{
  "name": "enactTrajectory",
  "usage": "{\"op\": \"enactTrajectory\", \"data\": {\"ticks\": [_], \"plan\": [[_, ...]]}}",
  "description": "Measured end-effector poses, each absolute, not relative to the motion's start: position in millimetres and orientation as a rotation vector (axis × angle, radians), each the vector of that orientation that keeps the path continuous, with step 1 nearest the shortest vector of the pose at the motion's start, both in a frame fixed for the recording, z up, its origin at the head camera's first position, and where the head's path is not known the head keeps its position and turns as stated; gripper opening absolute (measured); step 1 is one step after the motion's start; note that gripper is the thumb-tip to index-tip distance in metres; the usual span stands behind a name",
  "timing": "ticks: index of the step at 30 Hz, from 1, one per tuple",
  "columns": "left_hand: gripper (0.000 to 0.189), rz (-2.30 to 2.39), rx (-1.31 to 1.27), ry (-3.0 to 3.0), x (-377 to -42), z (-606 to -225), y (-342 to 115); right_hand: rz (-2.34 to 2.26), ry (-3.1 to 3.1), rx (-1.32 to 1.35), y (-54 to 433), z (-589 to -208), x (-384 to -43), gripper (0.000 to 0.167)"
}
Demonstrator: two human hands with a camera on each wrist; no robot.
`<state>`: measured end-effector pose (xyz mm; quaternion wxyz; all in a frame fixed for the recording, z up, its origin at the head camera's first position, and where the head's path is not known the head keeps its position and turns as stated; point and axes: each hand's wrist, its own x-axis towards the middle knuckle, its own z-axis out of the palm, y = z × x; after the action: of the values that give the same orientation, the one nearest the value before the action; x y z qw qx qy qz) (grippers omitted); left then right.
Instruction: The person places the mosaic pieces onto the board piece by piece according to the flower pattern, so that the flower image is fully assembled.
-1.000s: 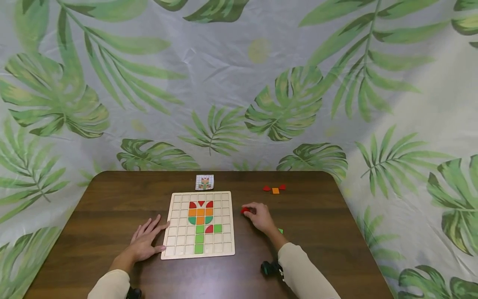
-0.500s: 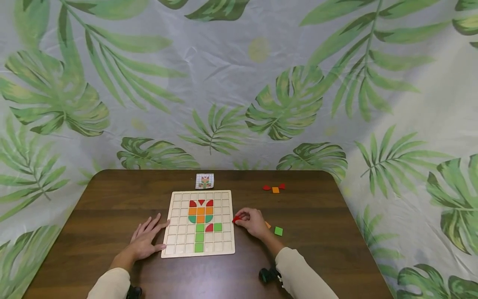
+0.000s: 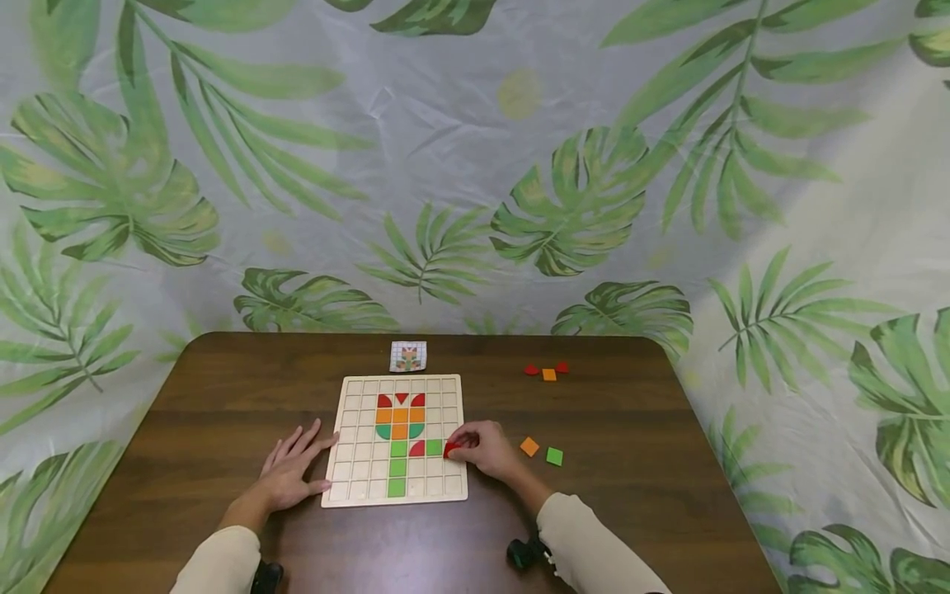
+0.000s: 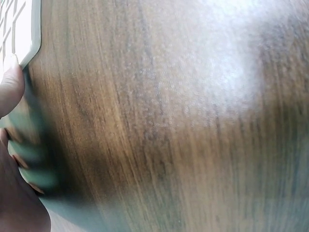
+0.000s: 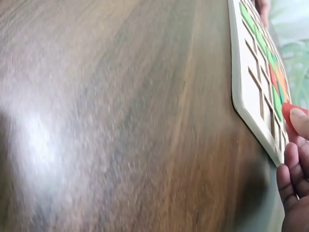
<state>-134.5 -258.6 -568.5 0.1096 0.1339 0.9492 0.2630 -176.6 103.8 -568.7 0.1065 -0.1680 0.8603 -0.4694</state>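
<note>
A square wooden grid board [image 3: 356, 478] lies on the table, with red, orange, teal and green pieces set in its cells as a flower shape. My right hand [image 3: 484, 450] pinches a red piece [image 3: 449, 449] between thumb and fingers at the board's right side, just right of a green square [image 3: 434, 447]. In the right wrist view the red piece [image 5: 288, 113] shows at the thumb tip, over the board's edge. My left hand [image 3: 285, 474] lies with fingers spread at the board's left edge. Its thumb [image 4: 12, 87] touches the board's corner in the left wrist view.
Behind the board lies a small printed pattern card [image 3: 408, 356]. Right of my right hand are an orange square [image 3: 529, 446] and a green square [image 3: 554, 456]. Farther back sit another orange square [image 3: 549, 374] and two red pieces [image 3: 531, 370]. A patterned cloth [image 3: 445, 165] hangs behind the table.
My right hand has carried the red piece leftward from the table to over the board's right columns. The orange and green squares behind it have come into view. My left hand has stayed put.
</note>
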Motion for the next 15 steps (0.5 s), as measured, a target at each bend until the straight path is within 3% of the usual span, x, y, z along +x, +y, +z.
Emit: {"op": "enactTrajectory", "data": {"ticks": [15], "plan": [[0.076, 0.793, 0.399, 2.793, -134, -569, -259, -1.297, 2.572, -0.628, 86, -572, -172, 0.013]]}}
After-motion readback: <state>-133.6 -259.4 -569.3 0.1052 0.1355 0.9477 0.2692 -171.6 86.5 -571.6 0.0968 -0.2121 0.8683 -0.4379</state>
